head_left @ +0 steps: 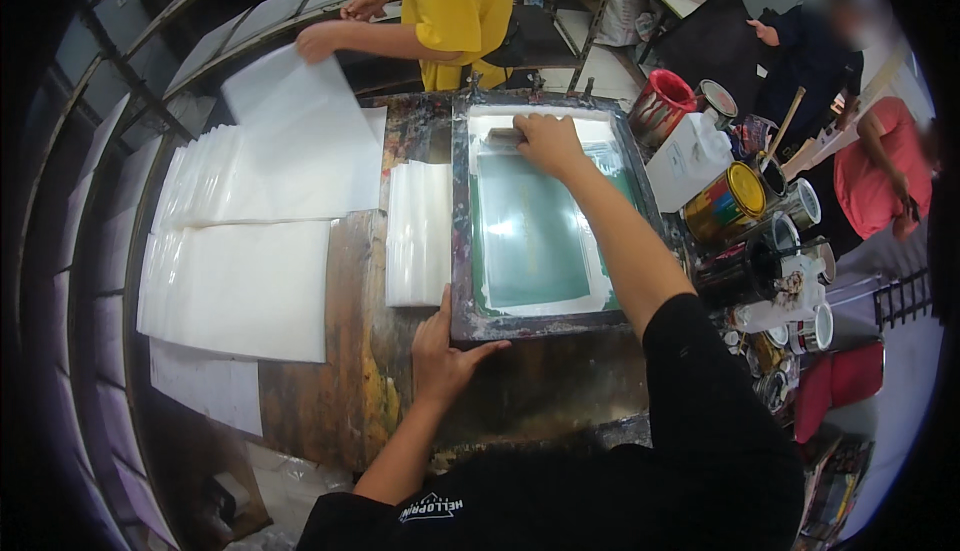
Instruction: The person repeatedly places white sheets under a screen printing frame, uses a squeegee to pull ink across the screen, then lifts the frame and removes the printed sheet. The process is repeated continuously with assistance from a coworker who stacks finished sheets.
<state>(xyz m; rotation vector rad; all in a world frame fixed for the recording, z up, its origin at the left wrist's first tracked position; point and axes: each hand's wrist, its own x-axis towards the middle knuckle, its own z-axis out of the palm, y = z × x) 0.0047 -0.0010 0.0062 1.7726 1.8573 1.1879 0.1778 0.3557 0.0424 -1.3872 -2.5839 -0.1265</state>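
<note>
A screen-printing frame (461, 241) with a dark, ink-stained border lies flat on the worktable. Its mesh (535, 241) is green, with white ink around the edges. My right hand (550, 143) is closed around a squeegee (503, 136) at the far end of the mesh, partly covering it. At the frame's near left corner rests my left hand (443, 359), thumb and fingers spread along its two edges. Left of the frame lies a narrow stack of white translucent sheets (418, 236).
Larger stacks of white sheets (235, 286) cover the table's left. Across it, a person in yellow (460, 11) holds up a sheet (300, 101). Paint cans (725, 201) and a white jug (688, 161) crowd the right. Racks (100, 181) stand left; other people are at far right.
</note>
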